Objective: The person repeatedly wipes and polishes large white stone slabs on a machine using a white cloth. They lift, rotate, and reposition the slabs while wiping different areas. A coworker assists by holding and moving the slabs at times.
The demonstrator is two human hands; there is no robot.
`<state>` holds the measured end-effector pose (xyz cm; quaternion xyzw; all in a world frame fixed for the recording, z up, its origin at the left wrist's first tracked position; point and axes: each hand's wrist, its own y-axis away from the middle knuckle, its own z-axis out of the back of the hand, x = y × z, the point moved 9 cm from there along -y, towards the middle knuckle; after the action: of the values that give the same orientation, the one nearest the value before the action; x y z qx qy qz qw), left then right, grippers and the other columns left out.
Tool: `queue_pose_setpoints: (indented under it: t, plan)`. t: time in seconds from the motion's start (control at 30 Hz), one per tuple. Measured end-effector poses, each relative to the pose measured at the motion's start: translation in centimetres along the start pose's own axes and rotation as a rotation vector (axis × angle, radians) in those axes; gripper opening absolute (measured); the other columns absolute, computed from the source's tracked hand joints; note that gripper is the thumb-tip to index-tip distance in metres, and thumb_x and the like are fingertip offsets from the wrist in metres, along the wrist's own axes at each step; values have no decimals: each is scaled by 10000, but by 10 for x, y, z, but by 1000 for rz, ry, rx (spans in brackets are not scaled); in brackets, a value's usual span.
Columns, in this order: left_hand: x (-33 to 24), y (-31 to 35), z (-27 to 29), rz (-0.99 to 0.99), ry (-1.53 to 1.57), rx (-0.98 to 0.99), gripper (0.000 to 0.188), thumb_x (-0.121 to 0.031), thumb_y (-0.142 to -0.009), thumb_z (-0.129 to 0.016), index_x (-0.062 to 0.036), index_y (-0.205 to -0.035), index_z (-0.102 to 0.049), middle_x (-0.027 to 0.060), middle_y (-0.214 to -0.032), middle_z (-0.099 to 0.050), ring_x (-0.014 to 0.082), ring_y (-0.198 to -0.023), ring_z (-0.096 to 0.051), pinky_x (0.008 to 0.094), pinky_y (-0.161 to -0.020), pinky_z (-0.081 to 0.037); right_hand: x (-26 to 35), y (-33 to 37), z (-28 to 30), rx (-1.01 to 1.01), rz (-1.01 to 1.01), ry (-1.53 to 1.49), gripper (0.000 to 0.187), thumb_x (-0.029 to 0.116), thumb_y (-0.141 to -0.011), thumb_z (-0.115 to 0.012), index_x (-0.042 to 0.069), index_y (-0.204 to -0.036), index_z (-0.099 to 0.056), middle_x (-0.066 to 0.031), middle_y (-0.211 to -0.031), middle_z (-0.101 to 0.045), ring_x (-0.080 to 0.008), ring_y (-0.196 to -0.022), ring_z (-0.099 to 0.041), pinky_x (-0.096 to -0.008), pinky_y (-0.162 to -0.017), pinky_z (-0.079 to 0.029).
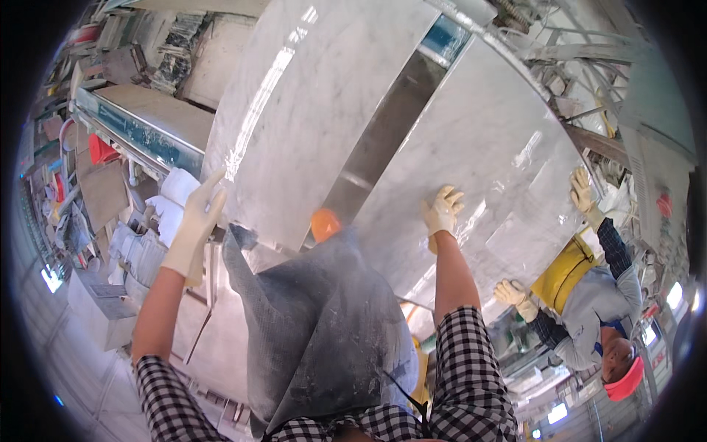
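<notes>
Both my hands wear cream-coloured work gloves. My left hand (195, 230) is at the near left corner of a glossy white-grey stone slab (302, 125), fingers stretched out along its edge; whether it touches the slab I cannot tell. My right hand (443, 212) lies on a second glossy stone slab (486, 147) to the right, fingers apart, nothing held. A dark strip of gap (383, 132) separates the two slabs. A rounded orange thing (325, 225) shows at the gap's near end, partly behind my grey apron (317, 309).
A co-worker (600, 302) in a red cap and yellow apron stands at the right, one gloved hand (582, 190) at the right slab's edge. White bundled sacks (140, 258) and a blue-edged bench (140, 125) lie to the left. Scrap and beams (589, 74) fill the far right.
</notes>
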<state>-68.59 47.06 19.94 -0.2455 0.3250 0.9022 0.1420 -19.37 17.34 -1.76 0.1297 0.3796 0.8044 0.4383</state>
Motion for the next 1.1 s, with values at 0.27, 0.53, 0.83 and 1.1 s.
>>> queue_pose_setpoints:
  t: [0.27,0.53,0.83,1.1]
  plan:
    - [-103,84,-16,308,236,110,457,-59,-1019,-530,42,-1464,-502,145,-1462,-554,210,-1378,-492,327,-1145,-349,-21,-30,-25,214,152,207,681,320,-1002,-520,8,-1565,-298,-332,-1605,-232,-620,-1404,-325,-597,-1126,-395]
    - [-52,235,21,797,520,-120,463,-152,-1067,-500,43,-1486,-477,170,-1542,-489,253,-1463,-417,369,-1226,-279,-6,-22,32,335,156,62,759,631,-960,-508,58,-1459,-510,-205,-1535,-471,-298,-1356,-518,-373,-1111,-394]
    - [-196,244,53,595,758,-125,489,-229,-1091,-461,41,-1499,-457,167,-1549,-477,263,-1470,-398,380,-1228,-269,3,258,244,666,299,-209,644,591,-991,-489,90,-1367,-637,-111,-1350,-671,-243,-1282,-603,-360,-1101,-407]
    - [-201,212,196,460,723,-462,502,-292,-1109,-414,30,-1492,-464,162,-1545,-472,258,-1465,-396,371,-1213,-286,29,252,441,-180,334,115,456,400,-965,-544,5,-993,-769,-212,-973,-743,-439,-1008,-687,-462,-893,-547]
